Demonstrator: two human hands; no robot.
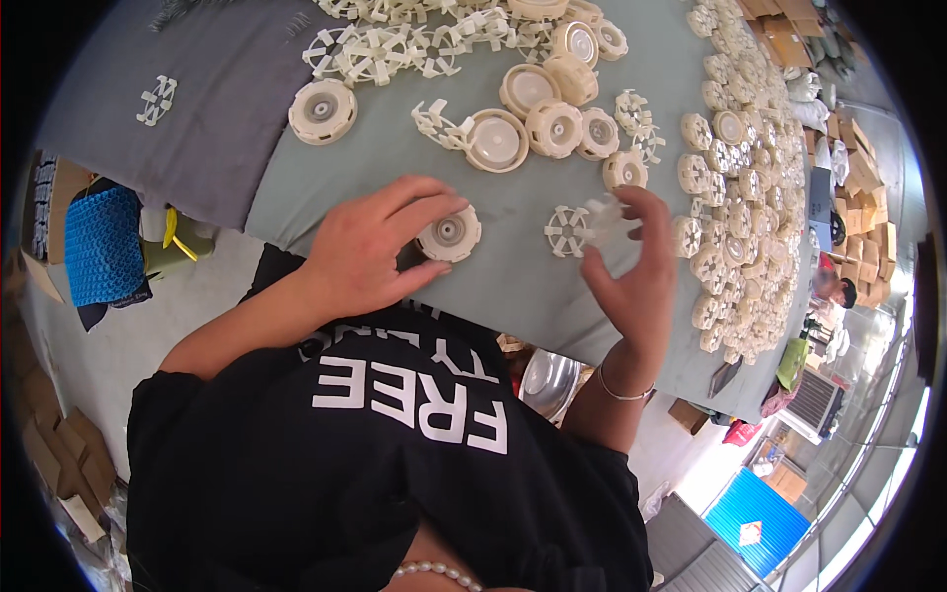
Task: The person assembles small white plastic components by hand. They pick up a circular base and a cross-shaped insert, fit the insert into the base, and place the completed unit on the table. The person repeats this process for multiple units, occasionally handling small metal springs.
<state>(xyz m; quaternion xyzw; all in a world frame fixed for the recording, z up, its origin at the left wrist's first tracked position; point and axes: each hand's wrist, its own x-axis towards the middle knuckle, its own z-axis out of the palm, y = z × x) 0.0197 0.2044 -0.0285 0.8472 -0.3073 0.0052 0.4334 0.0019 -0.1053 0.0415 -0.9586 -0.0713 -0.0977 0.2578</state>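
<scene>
My left hand (pixel 370 237) has its thumb and fingers curled around the rim of a round cream plastic housing (pixel 449 234) with a grey centre, which lies on the cloth-covered table. In my right hand (pixel 636 261), between thumb and fingers, is a translucent white plastic piece (pixel 606 219), blurred, its exact shape unclear. Beside it on the cloth lies a white spoked ring (pixel 566 233). Farther back sit several cream round housings (pixel 553 128), close together, some tilted against each other. A curved white clip piece (pixel 441 124) leans by one of them.
A heap of white spoked rings (pixel 395 49) lies at the far side. Many assembled round pieces (pixel 735 217) cover the table's right part. A lone housing (pixel 323 111) and a lone ring (pixel 156 101) lie at the left. Cardboard boxes (pixel 868 222) stand beyond the table.
</scene>
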